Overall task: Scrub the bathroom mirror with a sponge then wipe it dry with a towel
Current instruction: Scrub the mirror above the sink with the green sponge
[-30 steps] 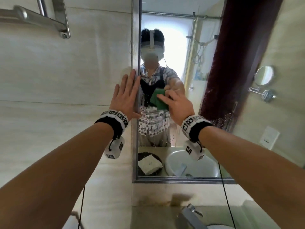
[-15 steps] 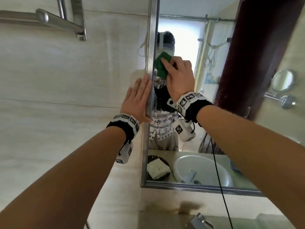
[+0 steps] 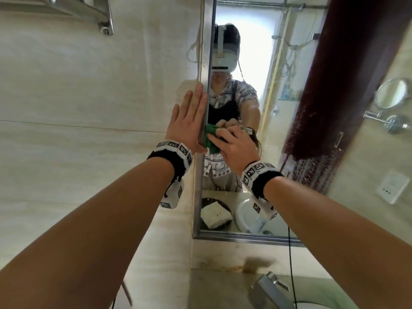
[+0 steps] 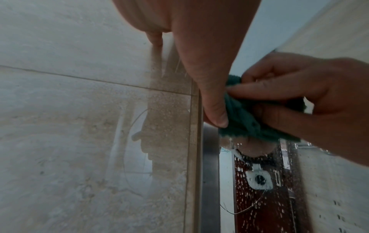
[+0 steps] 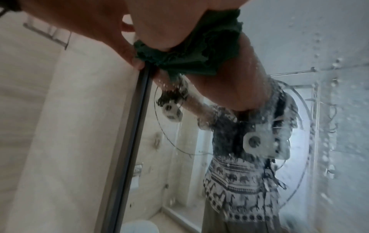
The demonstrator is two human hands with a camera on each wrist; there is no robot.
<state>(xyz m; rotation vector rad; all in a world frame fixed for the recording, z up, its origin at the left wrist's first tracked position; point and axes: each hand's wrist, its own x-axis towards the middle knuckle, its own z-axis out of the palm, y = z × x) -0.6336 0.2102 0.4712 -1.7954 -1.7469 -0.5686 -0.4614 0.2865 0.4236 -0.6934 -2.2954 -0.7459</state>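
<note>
Right hand [image 3: 236, 148] grips the bunched green sponge [image 3: 210, 139] against the upright mirror [image 3: 289, 108]; left hand [image 3: 189, 123] flat, fingers pointing up.

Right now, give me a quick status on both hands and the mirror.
Left hand flat on wall beside mirror frame. Right hand grips green sponge, pressed on glass at left edge. Droplets on mirror; nothing blocking.
</note>
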